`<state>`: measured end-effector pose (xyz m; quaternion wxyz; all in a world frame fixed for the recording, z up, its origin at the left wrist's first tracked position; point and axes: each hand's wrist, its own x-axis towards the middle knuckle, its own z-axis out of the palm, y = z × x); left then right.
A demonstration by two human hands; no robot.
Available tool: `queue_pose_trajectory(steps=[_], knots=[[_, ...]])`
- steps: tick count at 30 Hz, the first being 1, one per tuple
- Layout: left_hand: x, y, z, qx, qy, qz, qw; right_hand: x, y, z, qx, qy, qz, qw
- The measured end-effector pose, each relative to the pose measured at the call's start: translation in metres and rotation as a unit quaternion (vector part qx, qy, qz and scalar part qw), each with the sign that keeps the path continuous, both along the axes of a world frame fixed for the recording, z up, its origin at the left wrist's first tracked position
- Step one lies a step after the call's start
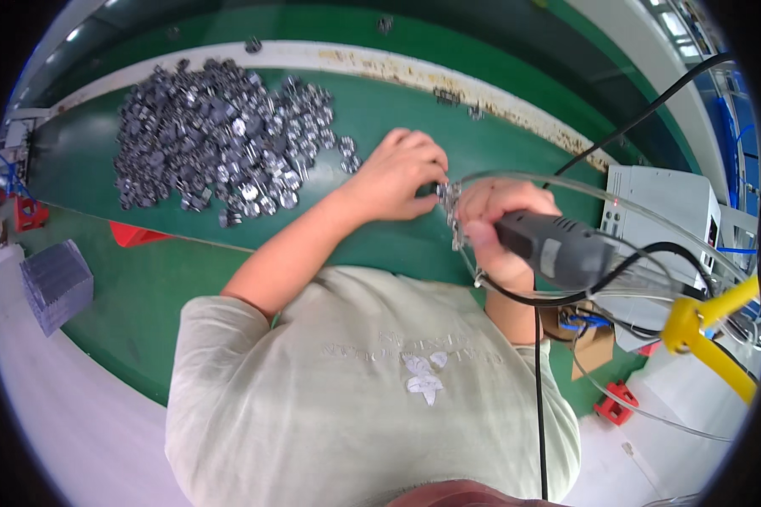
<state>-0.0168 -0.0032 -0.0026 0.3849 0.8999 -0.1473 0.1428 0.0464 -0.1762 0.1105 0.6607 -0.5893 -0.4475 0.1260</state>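
My left hand (pixel 400 177) is over the green worktop (pixel 380 241), its fingers bent and pinching a small silver metal part (pixel 445 194). Wrapped round the body of a grey corded electric screwdriver (pixel 571 253) is my right hand (pixel 503 211). The tool lies almost level, and its front end points left toward the part; my right fingers hide most of that end. Shiny metal also shows between the two hands, too small to make out fully. A large heap of small silver and dark metal parts (pixel 220 139) spreads over the left half of the worktop.
A white rim (pixel 355 57) with worn paint borders the worktop's far side, with a few loose parts beyond it. At the right are a light grey machine (pixel 643 194), a clear hose, black cables and a yellow strap (pixel 693 329). A grey bin (pixel 57 286) stands lower left.
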Motion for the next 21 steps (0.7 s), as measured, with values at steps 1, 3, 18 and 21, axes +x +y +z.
queue_pose_trajectory(steps=[1, 3, 18, 21], knots=[[0.0, 0.0, 0.003, 0.008, 0.0, -0.001, 1.0, 0.002, -0.002, -0.001, 0.0, 0.002, 0.015, 1.0], [-0.001, -0.001, 0.006, 0.008, 0.008, -0.002, 1.0, 0.004, -0.007, 0.003, 0.03, 0.021, 0.004, 0.999], [0.158, 0.116, 0.019, 0.195, 0.108, 0.332, 0.917, 0.008, -0.035, 0.0, 0.218, 0.109, -0.027, 0.97], [0.143, 0.169, 0.004, 0.175, 0.21, 0.322, 0.906, 0.012, -0.044, -0.004, 0.218, 0.098, -0.033, 0.971]])
